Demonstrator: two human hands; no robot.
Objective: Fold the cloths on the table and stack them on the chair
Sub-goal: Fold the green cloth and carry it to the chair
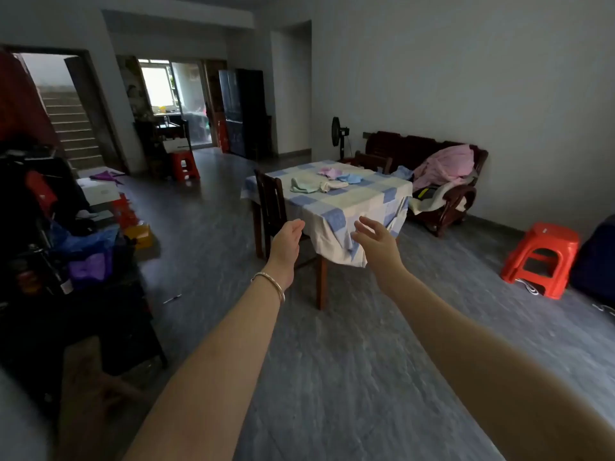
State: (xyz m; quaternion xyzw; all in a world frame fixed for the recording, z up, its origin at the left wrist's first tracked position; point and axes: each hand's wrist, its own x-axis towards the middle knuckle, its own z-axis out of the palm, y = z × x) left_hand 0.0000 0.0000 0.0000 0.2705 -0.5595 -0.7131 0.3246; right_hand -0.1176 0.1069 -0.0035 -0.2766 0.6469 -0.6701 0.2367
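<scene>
Several crumpled cloths lie on a table (359, 201) with a blue, white and yellow checked cover, some metres ahead: a green cloth (301, 186), a cream cloth (332, 185), a pink cloth (327, 172) and a blue cloth (349, 178). A dark wooden chair (271, 204) stands at the table's left side. Both my arms reach forward in the air, short of the table. My left hand (288, 242), a bracelet on its wrist, and my right hand (377, 239) are empty, with relaxed fingers.
A wooden sofa (442, 181) piled with pink bedding stands behind the table by the right wall. Red plastic stools stand at the right (540, 257) and far left (184, 164). Dark clutter and bags fill the left side (66, 244). Grey floor lies between me and the table.
</scene>
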